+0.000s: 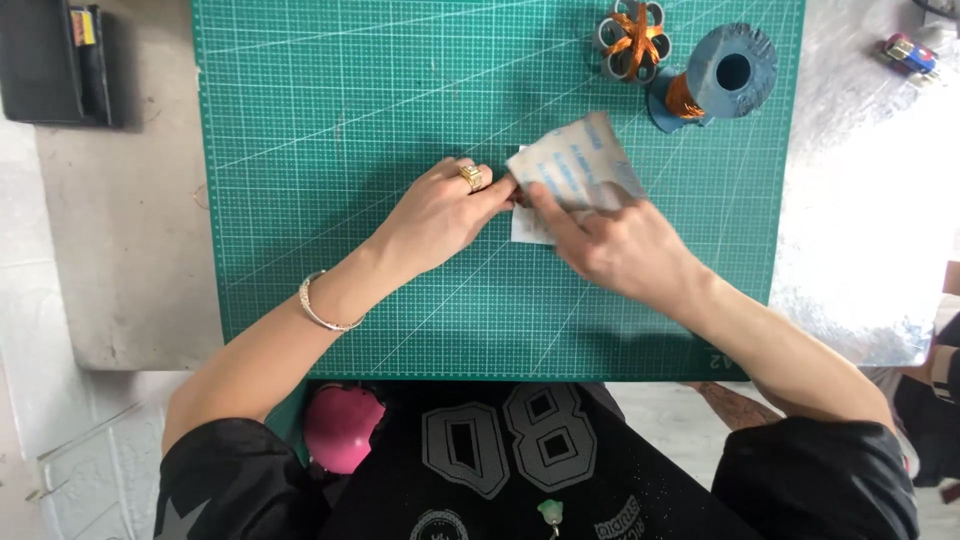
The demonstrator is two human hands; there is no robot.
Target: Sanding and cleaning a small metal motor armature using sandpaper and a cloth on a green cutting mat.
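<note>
My right hand (625,245) holds a folded sheet of grey-beige sandpaper (585,170) with blue print on its back, pressing it down over a small white piece (530,228) on the green cutting mat (350,130). My left hand (445,210), with a gold ring and a silver bracelet, pinches the left edge of that small white piece with its fingertips, right beside my right forefinger. Most of the white piece is hidden under the sandpaper and my fingers.
A blue spool with copper wire (720,80) lies at the mat's far right. Beside it sits a grey flower-shaped part wound with copper wire (632,40). A black case (55,60) rests at top left. A pink round object (342,425) is in my lap.
</note>
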